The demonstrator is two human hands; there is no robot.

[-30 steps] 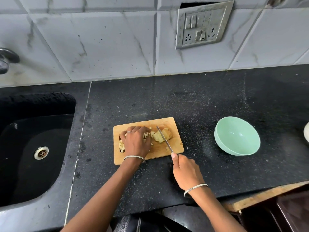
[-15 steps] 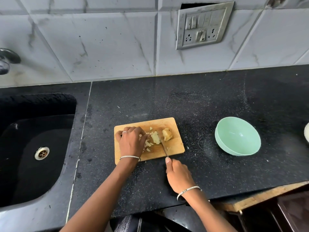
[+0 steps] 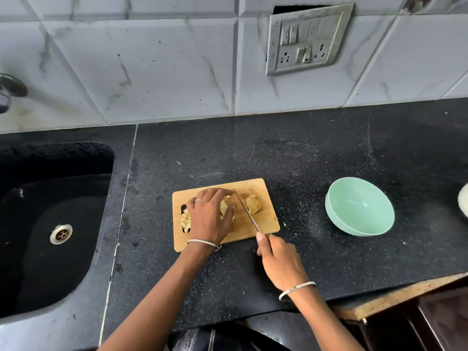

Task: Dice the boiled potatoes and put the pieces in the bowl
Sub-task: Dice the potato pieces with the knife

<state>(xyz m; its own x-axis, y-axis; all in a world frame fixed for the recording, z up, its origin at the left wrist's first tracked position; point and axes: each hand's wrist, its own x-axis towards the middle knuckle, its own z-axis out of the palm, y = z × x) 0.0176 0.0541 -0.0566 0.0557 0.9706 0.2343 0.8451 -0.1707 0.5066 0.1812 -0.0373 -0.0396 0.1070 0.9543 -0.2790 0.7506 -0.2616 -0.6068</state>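
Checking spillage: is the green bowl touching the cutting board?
Apart. The head view shows bare black counter between the bowl and the cutting board.

Soft, even light; faint sheen on the counter (image 3: 304, 153), weak shadow beside the bowl (image 3: 359, 206); tile (image 3: 152, 59) lines bend near the edges.

Black, white-speckled stone bench (image 3: 316, 158) across centre. Light tan wooden cutting board (image 3: 266, 225) mid-frame, with pale yellow boiled potato chunks (image 3: 253, 205) on it. Grey steel knife (image 3: 247, 210). Plain mint-green round bowl (image 3: 359, 207) at right. White glossy wall tiles (image 3: 152, 67) up top, grey marble veining. Dull silver switch plate (image 3: 305, 39) upper right. Matte black sink (image 3: 38, 262) at left, with silver drain ring (image 3: 60, 233). Silver wrist bangles (image 3: 202, 241).
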